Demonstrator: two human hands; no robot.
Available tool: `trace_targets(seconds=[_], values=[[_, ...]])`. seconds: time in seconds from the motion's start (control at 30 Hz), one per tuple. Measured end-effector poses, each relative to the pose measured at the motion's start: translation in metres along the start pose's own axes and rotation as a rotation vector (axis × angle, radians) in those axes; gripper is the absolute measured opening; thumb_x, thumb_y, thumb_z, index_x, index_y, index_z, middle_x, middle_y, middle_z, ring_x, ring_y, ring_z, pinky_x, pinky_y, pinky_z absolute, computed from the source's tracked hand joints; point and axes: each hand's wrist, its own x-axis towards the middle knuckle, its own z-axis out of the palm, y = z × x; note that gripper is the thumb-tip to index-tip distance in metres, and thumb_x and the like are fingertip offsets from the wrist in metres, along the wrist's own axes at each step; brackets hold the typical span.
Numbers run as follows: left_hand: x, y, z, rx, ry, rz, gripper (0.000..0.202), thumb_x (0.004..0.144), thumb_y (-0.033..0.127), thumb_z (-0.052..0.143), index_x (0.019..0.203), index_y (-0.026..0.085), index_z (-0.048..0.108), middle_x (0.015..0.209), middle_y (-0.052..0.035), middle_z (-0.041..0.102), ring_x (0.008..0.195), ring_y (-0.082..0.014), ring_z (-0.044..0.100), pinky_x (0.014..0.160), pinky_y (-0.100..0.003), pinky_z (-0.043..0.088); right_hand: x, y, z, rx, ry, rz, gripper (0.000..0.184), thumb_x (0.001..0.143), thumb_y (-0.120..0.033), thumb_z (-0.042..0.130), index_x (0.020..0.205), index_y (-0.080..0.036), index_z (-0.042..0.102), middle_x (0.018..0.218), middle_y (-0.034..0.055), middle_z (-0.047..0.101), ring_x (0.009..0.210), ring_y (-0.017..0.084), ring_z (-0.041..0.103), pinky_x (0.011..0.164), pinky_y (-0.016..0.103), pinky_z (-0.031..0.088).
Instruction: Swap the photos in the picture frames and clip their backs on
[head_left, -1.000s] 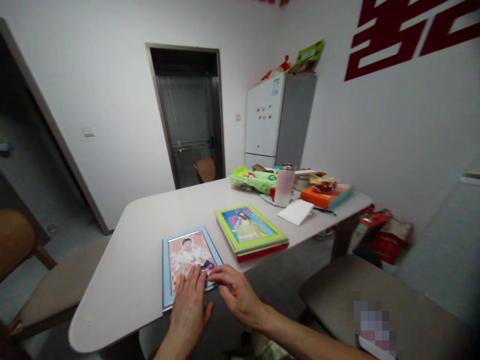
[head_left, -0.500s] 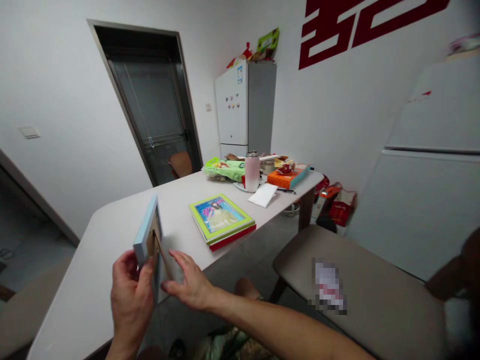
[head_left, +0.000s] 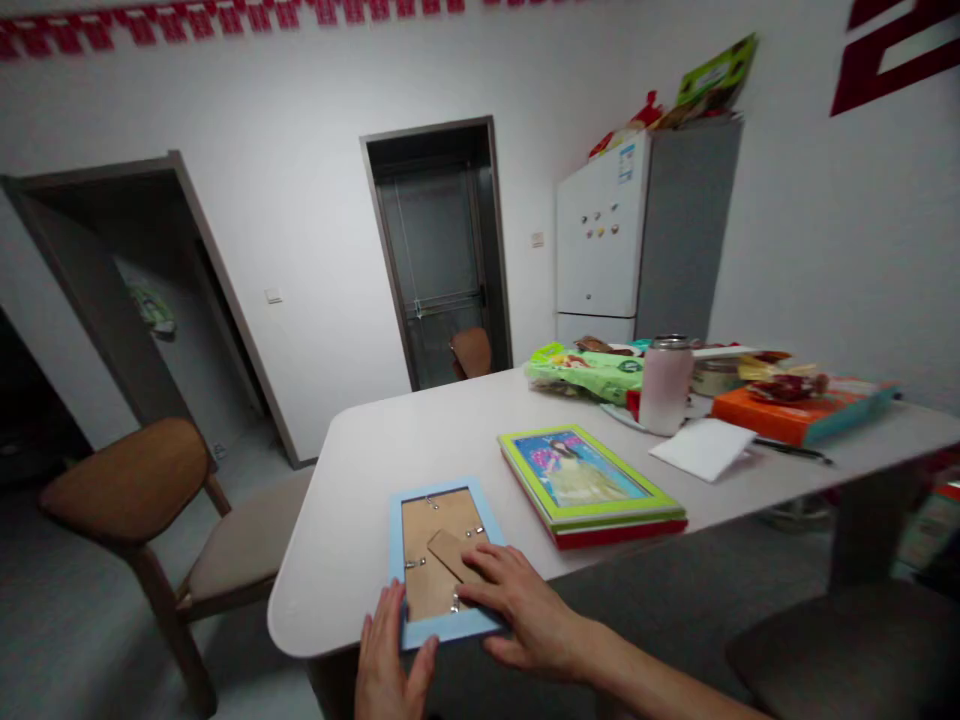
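Note:
A blue picture frame [head_left: 444, 500] lies face down near the front edge of the white table [head_left: 420, 440], its brown backing board and stand showing. My left hand [head_left: 390, 660] lies at the frame's near left corner, fingers stretched flat against its edge. My right hand [head_left: 525, 615] rests flat on the backing board at the frame's near right, fingers spread. To the right lies a stack of frames, a green frame [head_left: 589, 475] with a picture on top of a red one.
At the table's far right stand a pink bottle [head_left: 665, 385], a green snack bag [head_left: 589, 370], a white paper [head_left: 701, 447] and an orange box [head_left: 799, 412]. A wooden chair [head_left: 161, 520] stands to the left, a fridge [head_left: 637, 235] at the back, a padded seat [head_left: 847, 640] lower right.
The blue frame lay picture up, was lifted on edge and turned, and now lies face down on the table. Both hands went from gripping it to resting flat on it.

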Motion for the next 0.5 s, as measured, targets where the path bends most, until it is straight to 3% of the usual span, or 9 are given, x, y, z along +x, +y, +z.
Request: trace_targets(seconds=[0.1,0.2,0.33,0.5], values=[[-0.005,-0.007,0.008,0.124,-0.043,0.093,0.048,0.074,0.031,0.046,0.118,0.014,0.040,0.126,-0.0120,0.040,0.120,-0.0241,0.028,0.099,-0.046,0.023,-0.001,-0.001,-0.006,-0.007,-0.038,-0.030,0.053,0.054,-0.026,0.062,0.106,-0.027,0.053,0.120,0.0072,0.043,0.112,0.027,0.033,0.090,0.041,0.026],[0.001,-0.001,0.005,0.159,-0.053,0.103,0.047,0.072,0.030,0.048,0.116,0.014,0.043,0.127,-0.0123,0.039,0.120,-0.0250,0.029,0.098,-0.048,0.023,0.005,0.005,-0.009,0.049,-0.007,-0.002,0.044,0.063,-0.031,0.056,0.106,-0.023,0.054,0.119,0.0091,0.045,0.108,0.024,0.039,0.089,0.037,0.030],[0.018,0.013,-0.002,0.068,-0.065,0.051,0.042,0.068,0.029,0.052,0.107,0.015,0.052,0.124,-0.0126,0.042,0.117,-0.0250,0.034,0.098,-0.045,0.025,0.027,0.023,-0.011,-0.037,0.078,0.227,0.034,0.072,-0.024,0.044,0.103,-0.015,0.056,0.114,0.0126,0.049,0.104,0.021,0.044,0.087,0.031,0.033],[0.028,0.020,0.002,-0.021,-0.012,-0.018,0.037,0.069,0.021,0.045,0.103,0.011,0.052,0.125,-0.0146,0.041,0.118,-0.0226,0.033,0.098,-0.039,0.027,0.052,0.038,-0.008,-0.189,-0.032,0.402,0.022,0.071,-0.017,0.042,0.075,-0.015,0.063,0.089,0.0107,0.057,0.086,0.019,0.050,0.075,0.025,0.035]])
